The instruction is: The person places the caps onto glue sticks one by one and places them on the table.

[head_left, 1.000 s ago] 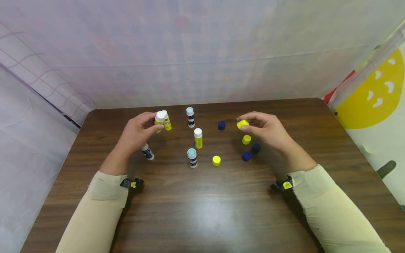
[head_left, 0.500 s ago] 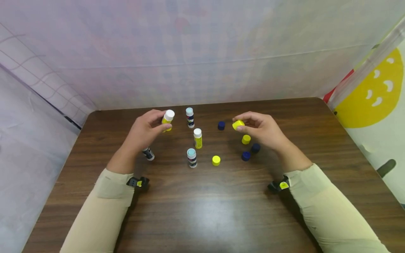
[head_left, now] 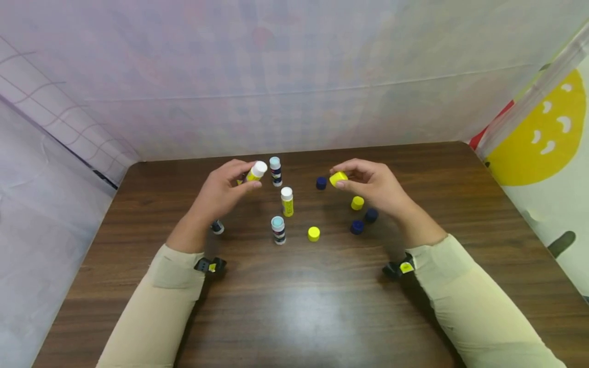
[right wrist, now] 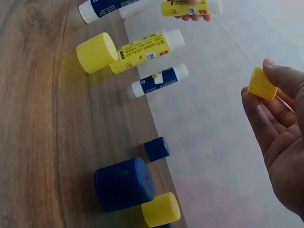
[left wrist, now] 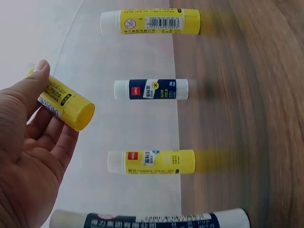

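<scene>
My left hand (head_left: 218, 193) holds a yellow glue stick (left wrist: 66, 102) above the table, its white uncapped end tilted to the right in the head view. Thumb and fingers of my right hand (head_left: 379, 186) pinch a yellow cap (right wrist: 262, 83), also raised. A gap separates cap and stick. Behind the left hand another yellow glue stick (left wrist: 161, 21) stands upright, mostly hidden in the head view. Between the hands stand a navy glue stick (head_left: 276, 172), a yellow glue stick (head_left: 287, 203) and a nearer navy glue stick (head_left: 278, 232), all without caps.
On the brown table (head_left: 294, 306) lie a navy cap (head_left: 321, 183), a yellow cap (head_left: 357, 203), two more navy caps (head_left: 357, 227) and a front yellow cap (head_left: 314, 234). A partly hidden navy glue stick (head_left: 218, 228) stands by the left wrist. Pale sheeting (head_left: 285, 76) rises behind.
My left hand has moved right with the glue stick, which now tilts more to the right. The right hand has shifted left with the yellow cap. The standing sticks and loose caps stay put.
</scene>
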The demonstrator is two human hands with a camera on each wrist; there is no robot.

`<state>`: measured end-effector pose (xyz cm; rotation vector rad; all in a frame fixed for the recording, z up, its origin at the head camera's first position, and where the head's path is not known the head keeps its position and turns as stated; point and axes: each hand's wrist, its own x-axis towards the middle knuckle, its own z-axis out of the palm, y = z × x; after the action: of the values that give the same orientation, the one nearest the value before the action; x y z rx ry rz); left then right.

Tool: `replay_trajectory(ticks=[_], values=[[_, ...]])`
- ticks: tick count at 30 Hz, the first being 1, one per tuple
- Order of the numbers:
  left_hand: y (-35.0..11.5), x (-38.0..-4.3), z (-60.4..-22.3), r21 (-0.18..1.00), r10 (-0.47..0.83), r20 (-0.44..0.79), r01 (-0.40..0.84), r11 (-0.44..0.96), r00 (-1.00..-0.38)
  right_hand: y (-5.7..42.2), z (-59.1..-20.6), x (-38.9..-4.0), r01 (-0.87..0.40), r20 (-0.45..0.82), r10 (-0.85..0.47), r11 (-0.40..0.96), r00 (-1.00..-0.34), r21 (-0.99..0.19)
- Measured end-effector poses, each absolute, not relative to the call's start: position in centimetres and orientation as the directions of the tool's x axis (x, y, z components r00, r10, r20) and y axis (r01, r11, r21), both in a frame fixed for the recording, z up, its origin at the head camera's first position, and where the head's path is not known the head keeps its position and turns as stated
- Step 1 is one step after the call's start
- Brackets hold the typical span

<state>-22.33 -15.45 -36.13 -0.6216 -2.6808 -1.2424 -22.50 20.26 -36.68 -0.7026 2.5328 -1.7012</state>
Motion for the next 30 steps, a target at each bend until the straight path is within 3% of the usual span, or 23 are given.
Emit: replay_trajectory(ticks=[30], values=[[-13.5, -21.0, -35.6, 0.640, 0.438, 0.288, 0.511, 0.574, -0.852, 19.1, -36.0, -21.9, -0.406, 0.292, -0.383, 0.263, -0.877, -0.875]])
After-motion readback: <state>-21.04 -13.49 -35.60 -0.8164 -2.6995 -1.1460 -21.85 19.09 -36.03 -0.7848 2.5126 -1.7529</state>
